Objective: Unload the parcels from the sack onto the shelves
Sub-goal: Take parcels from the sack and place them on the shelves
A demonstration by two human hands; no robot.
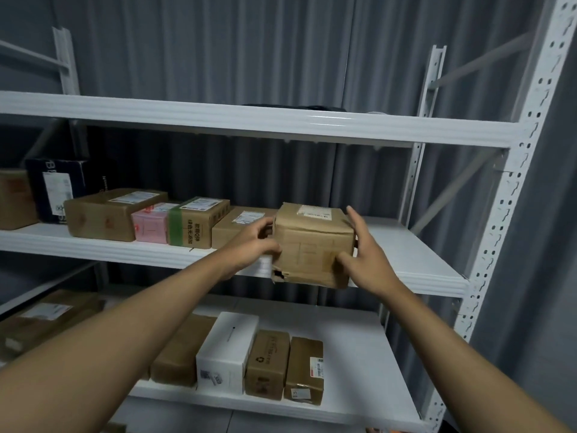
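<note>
Hiding sack; hands (312, 248) flanking parcel (313, 245)

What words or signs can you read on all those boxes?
Green-taped box: Chinese print, too blurred to quote.
Brown box on the lower shelf: a recycling sign; its words are blurred.
Dark box: large pale letters, unreadable.
White shipping labels, including on the held parcel: too small.

Both arms reach forward; left hand (260, 242) curled, right hand (363, 251) spread
</note>
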